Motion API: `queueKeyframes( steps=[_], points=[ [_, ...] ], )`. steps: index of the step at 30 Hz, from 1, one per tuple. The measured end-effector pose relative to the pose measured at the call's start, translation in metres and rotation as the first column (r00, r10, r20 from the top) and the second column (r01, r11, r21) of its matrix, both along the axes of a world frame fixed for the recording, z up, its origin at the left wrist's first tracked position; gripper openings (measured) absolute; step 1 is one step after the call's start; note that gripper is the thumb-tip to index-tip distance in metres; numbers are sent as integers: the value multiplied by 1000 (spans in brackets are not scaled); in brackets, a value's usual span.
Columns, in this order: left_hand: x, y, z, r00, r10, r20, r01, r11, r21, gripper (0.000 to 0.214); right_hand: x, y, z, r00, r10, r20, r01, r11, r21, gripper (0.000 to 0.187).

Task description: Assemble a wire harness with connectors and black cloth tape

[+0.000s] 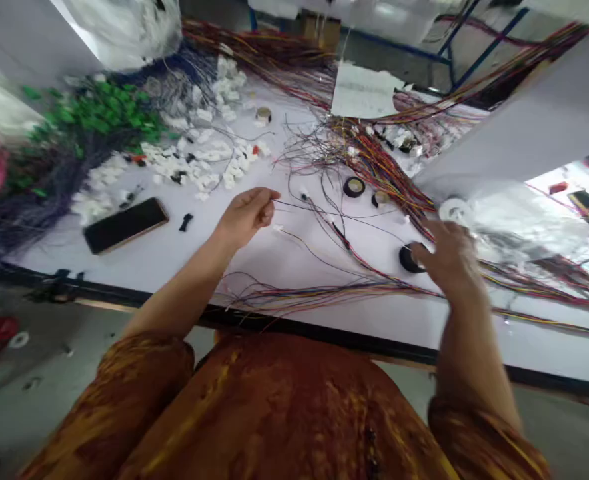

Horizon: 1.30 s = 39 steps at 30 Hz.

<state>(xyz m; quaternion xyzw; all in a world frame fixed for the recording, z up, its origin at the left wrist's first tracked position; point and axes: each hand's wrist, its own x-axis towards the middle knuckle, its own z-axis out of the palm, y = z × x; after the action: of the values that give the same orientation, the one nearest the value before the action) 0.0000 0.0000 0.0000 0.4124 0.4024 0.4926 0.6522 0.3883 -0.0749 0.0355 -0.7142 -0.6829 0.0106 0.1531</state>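
Note:
My left hand [247, 215] is closed in a pinch on the end of a thin dark wire [342, 217], above the white tabletop. The wire stretches rightward towards my right hand [449, 257], which is slightly blurred, with its thumb apart from its fingers. Beside that thumb lies a black tape roll [408, 259]. Under my right wrist passes a bundle of colored wires [374, 288], running along the front of the table. Between my hands, a branch with black wrapping [341, 235] and a thin wire with a white connector [278, 229] rest on the surface.
A phone [125, 225] and a small black piece [186, 222] lie left. Behind them spread white connectors [199, 157] and green connectors [102, 110]. More tape rolls [354, 187], a thick wire bundle [379, 163] and a paper sheet [363, 92] are farther back. A grey post [514, 127] stands right.

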Motion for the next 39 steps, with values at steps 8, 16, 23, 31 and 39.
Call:
queueKeyframes(
  steps=[8, 16, 23, 31, 39],
  points=[
    [10, 10, -20, 969, -12, -246, 41, 993, 113, 37, -206, 88, -50, 534, 372, -759, -608, 793, -39, 14],
    [-15, 4, -71, 598, -29, -801, 327, 921, 210, 14, -201, 91, -114, 388, 120, -914, -508, 855, -103, 13],
    [1, 3, -66, 963, -94, -252, 72, 993, -95, 23, -197, 86, -113, 303, 92, -948, -509, 857, -80, 18],
    [8, -1, -76, 978, 15, -209, -41, 992, -119, 12, -199, 79, -109, 243, 9, -970, -496, 860, -116, 12],
    [4, -7, -88, 994, 21, -107, -40, 983, -179, 12, -203, 78, -110, 205, 66, -977, -554, 831, -60, 15]
  ],
)
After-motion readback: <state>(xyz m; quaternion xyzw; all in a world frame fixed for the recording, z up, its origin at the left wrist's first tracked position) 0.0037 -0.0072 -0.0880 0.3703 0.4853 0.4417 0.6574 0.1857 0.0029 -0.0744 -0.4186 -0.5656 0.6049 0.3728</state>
